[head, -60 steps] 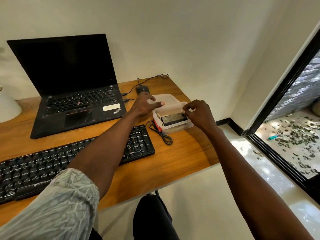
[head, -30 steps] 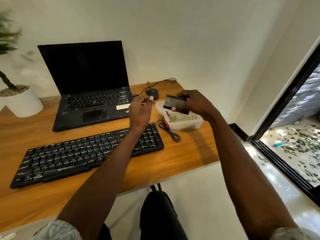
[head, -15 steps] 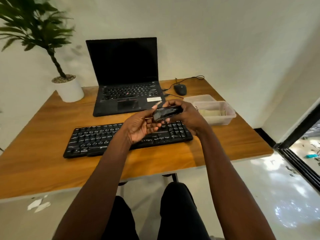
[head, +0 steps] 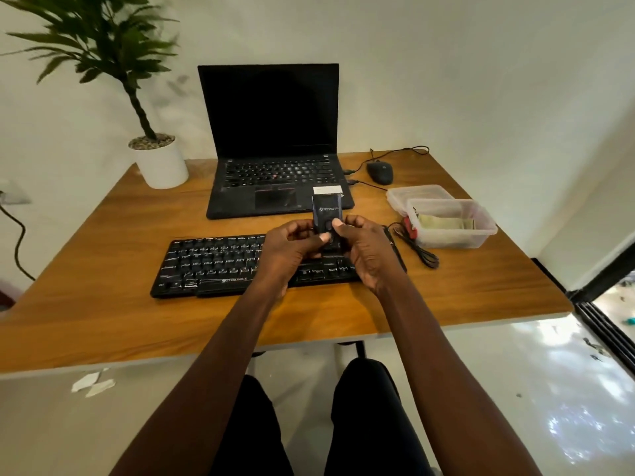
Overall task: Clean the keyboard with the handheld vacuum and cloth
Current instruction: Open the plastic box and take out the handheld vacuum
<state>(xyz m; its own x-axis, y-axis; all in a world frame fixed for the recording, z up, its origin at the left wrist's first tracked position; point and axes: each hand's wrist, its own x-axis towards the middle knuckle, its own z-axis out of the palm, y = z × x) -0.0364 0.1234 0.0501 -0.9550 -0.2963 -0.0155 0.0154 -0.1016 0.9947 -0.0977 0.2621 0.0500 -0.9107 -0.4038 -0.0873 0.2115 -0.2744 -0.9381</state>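
Gripping handheld vacuum point(head: 327, 214) upright, left hand point(head: 292, 247) and right hand point(head: 367, 250) clamp its base above keyboard point(head: 213, 262)

Home office corner: wooden desk point(head: 103, 304), laptop point(head: 275, 173) (screen dark), potted plant point(head: 158, 159).

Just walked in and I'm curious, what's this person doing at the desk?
A seated person holds a small black handheld vacuum upright in both hands, left hand and right hand, over the black keyboard on the wooden desk. The right thumb rests on its front button. The cloth lies in the clear plastic container.
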